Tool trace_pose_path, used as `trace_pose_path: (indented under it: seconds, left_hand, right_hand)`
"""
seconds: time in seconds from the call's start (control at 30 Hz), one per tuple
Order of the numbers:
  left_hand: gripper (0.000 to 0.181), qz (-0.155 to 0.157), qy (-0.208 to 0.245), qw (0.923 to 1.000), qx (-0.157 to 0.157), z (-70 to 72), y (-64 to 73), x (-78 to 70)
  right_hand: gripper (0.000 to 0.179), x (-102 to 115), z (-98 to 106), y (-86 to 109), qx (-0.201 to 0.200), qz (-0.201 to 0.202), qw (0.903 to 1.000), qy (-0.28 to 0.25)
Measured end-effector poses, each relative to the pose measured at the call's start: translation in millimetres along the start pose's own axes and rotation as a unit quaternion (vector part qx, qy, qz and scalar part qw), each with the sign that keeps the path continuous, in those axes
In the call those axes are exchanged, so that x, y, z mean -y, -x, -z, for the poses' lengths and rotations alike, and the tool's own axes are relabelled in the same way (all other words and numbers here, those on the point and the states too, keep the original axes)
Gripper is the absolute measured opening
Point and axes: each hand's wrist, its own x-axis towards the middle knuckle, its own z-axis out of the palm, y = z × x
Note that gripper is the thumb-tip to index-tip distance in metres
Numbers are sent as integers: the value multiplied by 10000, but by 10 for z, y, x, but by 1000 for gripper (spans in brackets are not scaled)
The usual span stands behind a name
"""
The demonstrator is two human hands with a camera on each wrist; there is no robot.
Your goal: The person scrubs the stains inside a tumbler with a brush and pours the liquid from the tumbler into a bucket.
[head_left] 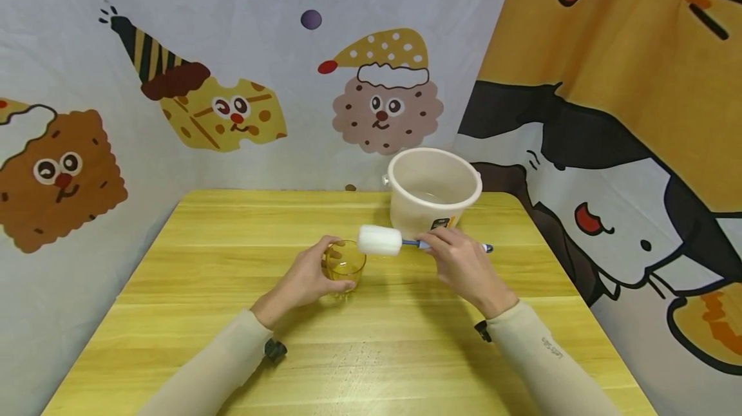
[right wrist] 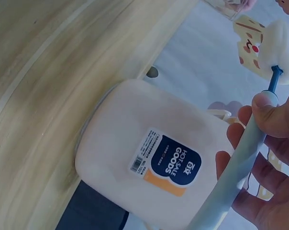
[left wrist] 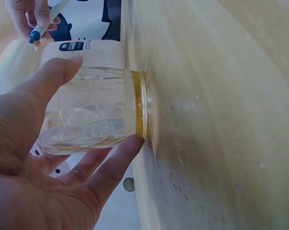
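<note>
An amber-tinted glass cup [head_left: 346, 266] stands on the wooden table, upright, near the middle. My left hand [head_left: 308, 276] holds it from the side, thumb on the near side and fingers round the far side; in the left wrist view the cup [left wrist: 94, 112] looks clear and faceted. My right hand [head_left: 464, 264] grips the pale handle [right wrist: 235, 172] of a cup brush with a white sponge head [head_left: 379, 240]. The sponge points left and hangs just above and right of the cup's rim, apart from it in the right wrist view.
A white plastic bucket [head_left: 433, 190] with a label [right wrist: 169, 163] stands at the back right of the table, behind my right hand. The wooden table [head_left: 243, 223] shows wet drops near its front middle. A cartoon-printed cloth [head_left: 261, 29] hangs behind.
</note>
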Motion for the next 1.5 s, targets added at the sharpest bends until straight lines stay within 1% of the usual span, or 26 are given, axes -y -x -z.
trace_pose_path:
  seconds: [0.3,0.7,1.0,1.23,1.5]
  left_hand:
    - [97,-35,-43,10000,5,6,-3,10]
    - [97,-70,-113,9999,-12,23,-3,-27]
    - [97,-83,-78,9999,-30,9,4,11]
    - [96,-19,-78,9999,-60,-10,9,36]
    - [97,-43,-98,9999,-57,-8,-3,36]
  right_hand:
    - [39,38,-78,-39,-92,145,9998,-33]
    - [38,74,-137,-95,-106,215,9997,54]
    - [33,99,-164,-121,-137,252,9995,91]
    - [37,96,-184,-149,-116,282,9993,196]
    - [36,88,-209,-166,-215,343,9988,288]
